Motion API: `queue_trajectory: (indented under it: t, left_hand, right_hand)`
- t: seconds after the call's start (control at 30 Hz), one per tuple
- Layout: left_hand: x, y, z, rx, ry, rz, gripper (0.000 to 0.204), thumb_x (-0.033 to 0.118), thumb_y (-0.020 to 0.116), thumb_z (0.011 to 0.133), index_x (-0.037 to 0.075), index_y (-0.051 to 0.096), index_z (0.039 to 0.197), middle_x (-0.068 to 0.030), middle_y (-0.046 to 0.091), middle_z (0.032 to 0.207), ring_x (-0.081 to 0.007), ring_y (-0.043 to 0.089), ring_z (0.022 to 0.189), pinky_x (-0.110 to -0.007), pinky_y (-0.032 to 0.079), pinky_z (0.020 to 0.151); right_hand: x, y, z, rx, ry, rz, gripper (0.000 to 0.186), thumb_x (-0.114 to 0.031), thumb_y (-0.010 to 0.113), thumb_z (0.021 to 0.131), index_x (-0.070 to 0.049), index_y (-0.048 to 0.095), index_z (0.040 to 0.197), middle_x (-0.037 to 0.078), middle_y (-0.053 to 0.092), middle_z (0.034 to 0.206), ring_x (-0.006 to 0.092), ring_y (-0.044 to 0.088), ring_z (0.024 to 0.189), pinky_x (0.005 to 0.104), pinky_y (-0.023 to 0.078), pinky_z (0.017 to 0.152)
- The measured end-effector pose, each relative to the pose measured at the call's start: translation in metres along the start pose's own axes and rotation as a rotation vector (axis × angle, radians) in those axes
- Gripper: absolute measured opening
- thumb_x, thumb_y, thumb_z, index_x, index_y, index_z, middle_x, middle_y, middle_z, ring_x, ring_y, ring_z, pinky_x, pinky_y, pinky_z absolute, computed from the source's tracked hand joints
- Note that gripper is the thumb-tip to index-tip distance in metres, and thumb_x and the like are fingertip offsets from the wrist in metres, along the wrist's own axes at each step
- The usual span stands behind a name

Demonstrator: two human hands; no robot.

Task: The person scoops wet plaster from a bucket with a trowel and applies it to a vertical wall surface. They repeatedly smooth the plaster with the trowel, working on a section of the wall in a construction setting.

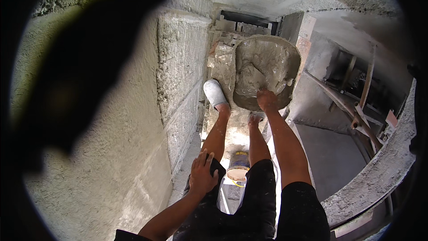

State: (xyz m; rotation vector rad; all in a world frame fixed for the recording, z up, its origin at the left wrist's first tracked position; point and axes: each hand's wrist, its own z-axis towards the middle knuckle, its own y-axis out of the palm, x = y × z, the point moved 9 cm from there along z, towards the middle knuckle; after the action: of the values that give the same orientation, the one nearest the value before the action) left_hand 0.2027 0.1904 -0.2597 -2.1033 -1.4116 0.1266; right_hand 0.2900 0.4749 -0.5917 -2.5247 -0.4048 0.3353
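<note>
A plasterer bends over a round pan of wet grey mortar (267,69) that sits tilted on a narrow ledge of brick and rubble beside a freshly rendered wall (133,151). The right hand (266,99) is down at the pan's near rim, its fingers curled over the edge and into the mix; whether they clasp the rim or scoop mortar cannot be told from this angle. The left hand (203,173) rests flat on the left thigh, fingers spread and holding nothing, apparently bracing the stoop.

The step in hand looks to be taking hold of the pan or drawing mortar from it. Judged from the pan's tilt and its load, the next move calls for a firm grip on the rim and a steady footing, since the light-coloured shoe (215,93) stands on a cramped patch of ledge just beside the pan and the other foot is close below it.

Between the legs, lower down, stands a small yellow bucket (238,166). To the right a curved, mortar-crusted parapet (379,178) edges a drop to a grey floor, with timber props (352,107) leaning nearby.
</note>
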Motion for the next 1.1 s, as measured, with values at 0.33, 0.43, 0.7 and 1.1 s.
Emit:
queue_trajectory:
  t: [0.33, 0.43, 0.7, 1.1]
  left_hand:
    - [-0.002, 0.022, -0.003, -0.021, 0.002, -0.05, 0.074, 0.021, 0.072, 0.082, 0.007, 0.045, 0.15, -0.0219, 0.037, 0.159, -0.0423, 0.039, 0.144, -0.053, 0.03, 0.121]
    - [0.003, 0.024, -0.002, -0.041, 0.009, -0.045, 0.076, 0.021, 0.071, 0.081, 0.007, 0.045, 0.151, -0.0231, 0.036, 0.16, -0.0419, 0.038, 0.145, -0.054, 0.029, 0.121]
    - [0.017, 0.033, 0.006, -0.061, 0.052, -0.036, 0.076, 0.017, 0.073, 0.08, 0.008, 0.045, 0.15, -0.0209, 0.037, 0.16, -0.0401, 0.035, 0.148, -0.052, 0.028, 0.123]
    - [0.015, 0.038, 0.009, -0.095, 0.029, -0.078, 0.077, 0.018, 0.073, 0.08, 0.009, 0.045, 0.151, -0.0206, 0.036, 0.16, -0.0402, 0.035, 0.147, -0.051, 0.027, 0.124]
  right_hand:
    - [-0.028, -0.014, -0.046, 0.124, 0.164, 0.229, 0.041, -0.036, 0.06, 0.097, -0.004, 0.065, 0.122, 0.03, 0.069, 0.116, 0.047, 0.066, 0.112, 0.0558, 0.052, 0.095]
    - [-0.033, -0.057, -0.069, 0.398, 0.013, 0.058, 0.043, -0.037, 0.062, 0.098, -0.008, 0.063, 0.13, 0.029, 0.07, 0.105, 0.0465, 0.069, 0.099, 0.0557, 0.055, 0.083]
    - [-0.028, -0.035, -0.031, 0.278, -0.263, -0.095, 0.026, -0.025, 0.058, 0.1, -0.005, 0.064, 0.115, 0.025, 0.067, 0.105, 0.0444, 0.071, 0.089, 0.0551, 0.058, 0.076]
    - [-0.007, -0.035, -0.014, 0.044, -0.147, -0.198, 0.039, -0.035, 0.044, 0.104, -0.007, 0.071, 0.106, 0.018, 0.071, 0.113, 0.0396, 0.069, 0.106, 0.0532, 0.054, 0.092]
